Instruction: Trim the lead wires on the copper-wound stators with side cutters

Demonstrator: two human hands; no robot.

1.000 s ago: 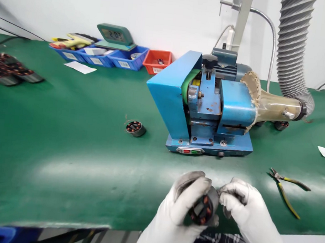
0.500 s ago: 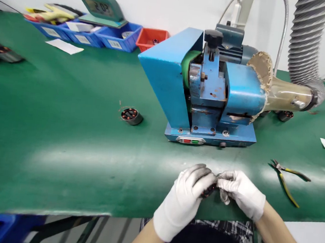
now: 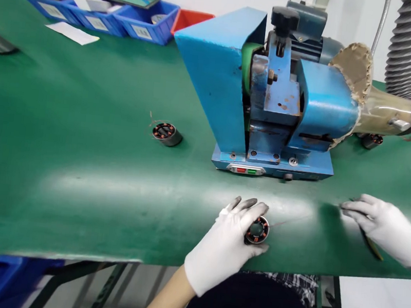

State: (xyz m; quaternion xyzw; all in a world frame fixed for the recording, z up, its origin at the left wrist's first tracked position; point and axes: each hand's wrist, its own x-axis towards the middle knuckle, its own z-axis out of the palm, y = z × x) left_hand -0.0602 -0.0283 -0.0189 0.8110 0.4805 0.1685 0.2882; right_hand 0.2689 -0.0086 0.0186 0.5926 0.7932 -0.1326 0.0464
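Note:
My left hand (image 3: 223, 246), in a white glove with grey-stained fingertips, is wrapped round a small ring-shaped motor stator (image 3: 258, 230). Copper windings show inside its metal ring, and its open end faces up towards me. A thin wire runs out from it to the right. Farther right, my gloved right hand (image 3: 385, 224) is closed over a pair of cutting pliers (image 3: 372, 246). Most of the pliers are hidden under the hand; part of a yellow-green handle shows below it.
A blue belt grinding machine (image 3: 213, 76) stands ahead, with a grey hose at its right. Another stator (image 3: 167, 134) lies left of it. Blue bins (image 3: 146, 23) and a red bin (image 3: 190, 20) line the back. A paper slip (image 3: 73, 33) lies before them.
My right hand has left the stator and moved right onto the pliers. My left hand keeps the stator, whose open end now shows. The view has shifted slightly.

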